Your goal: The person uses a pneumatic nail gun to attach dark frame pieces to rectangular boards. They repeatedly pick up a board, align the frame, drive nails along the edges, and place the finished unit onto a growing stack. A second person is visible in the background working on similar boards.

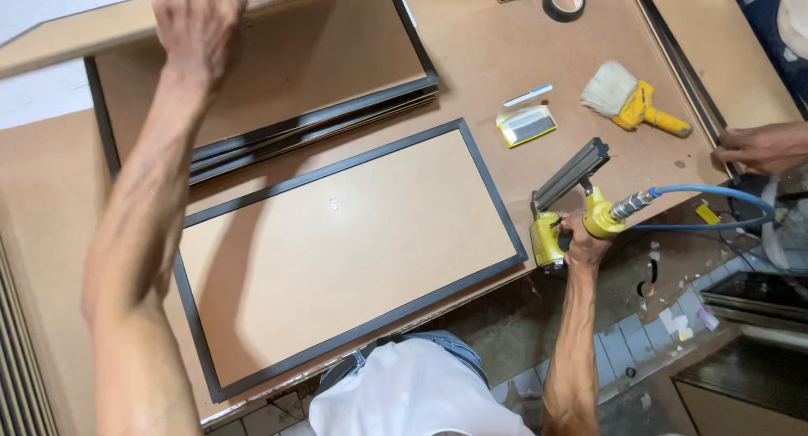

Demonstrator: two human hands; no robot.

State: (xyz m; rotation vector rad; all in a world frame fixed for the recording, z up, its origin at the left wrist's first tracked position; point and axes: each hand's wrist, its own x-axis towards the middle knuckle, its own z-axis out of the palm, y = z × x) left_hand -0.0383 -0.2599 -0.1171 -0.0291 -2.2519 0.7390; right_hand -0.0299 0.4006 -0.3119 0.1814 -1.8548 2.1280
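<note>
The brown tabletop (539, 57) fills most of the frame. At its centre lies the black-framed backing board (345, 251), flat, face down, its long side running from lower left to upper right. Just above it, in the upper centre, sits a stack of black frames (311, 124) with a brown board on top.

Your left hand (198, 28) is raised at the upper left of the frame. Its fingers (181, 7) are closed over the edge of a brown board (93, 28) that is lifted and tilted above the stack.

Your right hand (581, 242) is at the right centre, at the tabletop edge, just beside the right corner of the black-framed backing board. Its fingers are wrapped around the grip of the yellow pneumatic stapler (568, 213); the stapler's grey magazine points toward the upper right. A blue air hose (715, 192) runs from the stapler's rear toward the right edge of the frame.

At the upper right lies a paintbrush (631, 99) with a yellow handle and pale bristles. To its left is a small clear box of staples (526, 124). A roll of tape (564, 0) rests at the top edge. Another person's hand (762, 146) rests on a black frame at the right edge.
</note>
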